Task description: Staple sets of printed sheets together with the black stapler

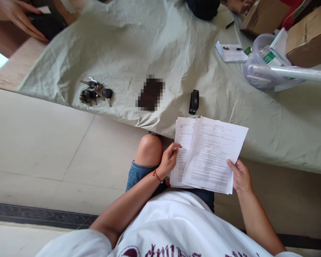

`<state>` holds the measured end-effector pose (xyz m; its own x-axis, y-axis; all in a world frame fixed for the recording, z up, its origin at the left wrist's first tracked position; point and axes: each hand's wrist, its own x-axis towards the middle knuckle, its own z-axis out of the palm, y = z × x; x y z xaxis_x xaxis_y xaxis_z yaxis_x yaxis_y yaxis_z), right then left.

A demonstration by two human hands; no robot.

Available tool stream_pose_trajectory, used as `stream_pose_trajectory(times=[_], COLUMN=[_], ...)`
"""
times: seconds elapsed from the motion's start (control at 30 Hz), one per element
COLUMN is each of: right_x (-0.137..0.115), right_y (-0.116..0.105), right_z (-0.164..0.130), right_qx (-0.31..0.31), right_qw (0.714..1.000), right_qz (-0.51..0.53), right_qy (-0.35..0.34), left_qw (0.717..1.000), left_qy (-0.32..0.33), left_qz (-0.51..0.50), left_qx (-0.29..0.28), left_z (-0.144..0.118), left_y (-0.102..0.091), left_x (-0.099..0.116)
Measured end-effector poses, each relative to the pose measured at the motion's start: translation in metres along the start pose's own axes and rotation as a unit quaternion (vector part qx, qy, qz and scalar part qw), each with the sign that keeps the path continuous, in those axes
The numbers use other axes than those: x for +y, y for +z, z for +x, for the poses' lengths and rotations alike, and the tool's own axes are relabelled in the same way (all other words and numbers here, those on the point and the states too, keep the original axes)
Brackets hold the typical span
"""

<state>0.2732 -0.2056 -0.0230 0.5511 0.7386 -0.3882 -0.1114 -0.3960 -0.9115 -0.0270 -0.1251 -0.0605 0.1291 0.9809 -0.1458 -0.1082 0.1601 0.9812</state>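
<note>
Both hands (169,159) grip papers (210,153) (long axis tableward).

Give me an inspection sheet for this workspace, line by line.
Surface: table under a creased pale green cloth.
Job's things: printed papers, fanned, held above the lap at the table edge.
Clutter: keys, black stapler, notepad with a pen, clear plastic jug, cardboard boxes.
Grippers: left hand pinches the papers' left edge; right hand grips the lower right corner.
Cables: nothing seen.
Surroundings: tiled floor; another person's hand at the far left corner.
</note>
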Motion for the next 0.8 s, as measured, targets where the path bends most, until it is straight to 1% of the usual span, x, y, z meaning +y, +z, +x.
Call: stream_pose_trajectory(times=[0.07, 0.13, 0.33, 0.43, 0.53, 0.7, 0.8], right_x=[-0.001, -0.003, -0.004, -0.003, -0.001, 0.005, 0.006], right_y=[-0.002, -0.001, 0.012, 0.017, 0.019, 0.01, 0.003], right_z=[0.0, -0.002, -0.011, -0.014, -0.014, -0.007, -0.004], right_qx=[-0.005, -0.016, -0.057, -0.062, -0.066, -0.021, -0.013], right_qw=[1.0, 1.0, 0.998, 0.998, 0.997, 0.998, 0.999], right_qz=[0.005, 0.005, -0.011, -0.023, -0.031, -0.055, -0.046], right_qy=[0.004, 0.005, 0.0, 0.0, -0.001, -0.011, -0.001], left_qw=[1.0, 1.0, 0.997, 0.996, 0.996, 0.997, 0.997], left_qy=[-0.001, -0.015, -0.051, -0.064, -0.062, -0.072, -0.075], left_qz=[-0.002, -0.013, -0.053, -0.069, -0.059, -0.023, -0.017], left_qx=[-0.009, -0.009, -0.001, -0.007, -0.016, -0.014, -0.017], left_z=[0.0, 0.0, 0.001, 0.0, 0.0, 0.0, 0.0], left_y=[0.0, 0.0, 0.002, 0.003, 0.003, 0.002, 0.001], left_x=[0.002, 0.003, 0.004, 0.003, 0.002, 0.0, 0.0])
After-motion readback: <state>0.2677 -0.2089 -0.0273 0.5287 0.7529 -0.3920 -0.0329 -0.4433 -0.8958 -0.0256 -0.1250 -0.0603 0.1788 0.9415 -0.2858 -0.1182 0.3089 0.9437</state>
